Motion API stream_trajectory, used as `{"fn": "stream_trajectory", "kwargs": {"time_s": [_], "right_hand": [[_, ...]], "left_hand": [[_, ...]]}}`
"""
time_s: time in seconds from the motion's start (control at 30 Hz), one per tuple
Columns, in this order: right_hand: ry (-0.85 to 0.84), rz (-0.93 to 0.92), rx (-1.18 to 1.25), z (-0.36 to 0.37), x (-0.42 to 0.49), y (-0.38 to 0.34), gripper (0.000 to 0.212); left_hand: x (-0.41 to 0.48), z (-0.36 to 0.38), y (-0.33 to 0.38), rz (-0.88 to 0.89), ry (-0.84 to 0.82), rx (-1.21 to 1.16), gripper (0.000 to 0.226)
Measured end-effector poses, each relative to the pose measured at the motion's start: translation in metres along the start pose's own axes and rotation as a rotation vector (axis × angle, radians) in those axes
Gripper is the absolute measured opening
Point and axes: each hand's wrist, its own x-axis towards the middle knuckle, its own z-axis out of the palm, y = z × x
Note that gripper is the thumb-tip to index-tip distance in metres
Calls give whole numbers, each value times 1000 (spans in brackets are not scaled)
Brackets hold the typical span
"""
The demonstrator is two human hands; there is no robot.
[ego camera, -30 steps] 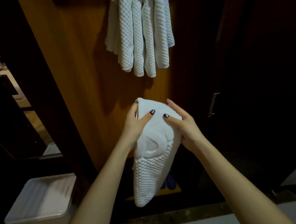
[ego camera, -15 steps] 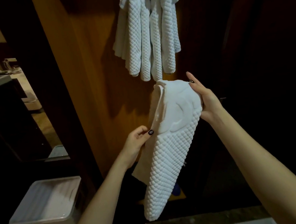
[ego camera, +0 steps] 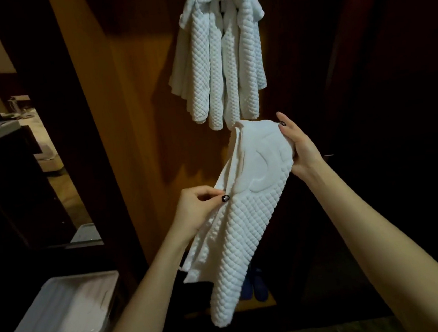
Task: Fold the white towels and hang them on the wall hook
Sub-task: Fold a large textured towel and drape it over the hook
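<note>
A folded white waffle-weave towel (ego camera: 247, 217) hangs slanted between my hands in front of the wooden wall. My right hand (ego camera: 298, 146) grips its upper end, just below the hung towels. My left hand (ego camera: 199, 207) pinches its left edge near the middle, and the lower part dangles free. Above, several white towels (ego camera: 218, 66) hang bunched on the wall; the hook itself is hidden under them.
A white plastic bin (ego camera: 66, 314) stands on the floor at the lower left. Blue slippers (ego camera: 255, 286) lie on the floor behind the held towel. A dark door with a handle (ego camera: 329, 155) is on the right, and a dim room opens at the left.
Both thumbs first held the towel low at its top. My right hand has lifted that end up and right toward the hung towels, while my left hand slid down to the left edge.
</note>
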Motion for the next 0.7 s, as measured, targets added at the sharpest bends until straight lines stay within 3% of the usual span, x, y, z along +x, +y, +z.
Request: {"fn": "stream_trajectory", "kwargs": {"time_s": [0.27,0.43,0.7], "right_hand": [[42,-16,14,5,3,-3,34],[22,-46,40,16,2,-7,42],[55,-79,-8,23,-3,-15,38]], "left_hand": [[-14,14,-12,101,48,41,16],[-13,28,-19,215,77,190,28],[-21,30,-28,159,69,164,31]]}}
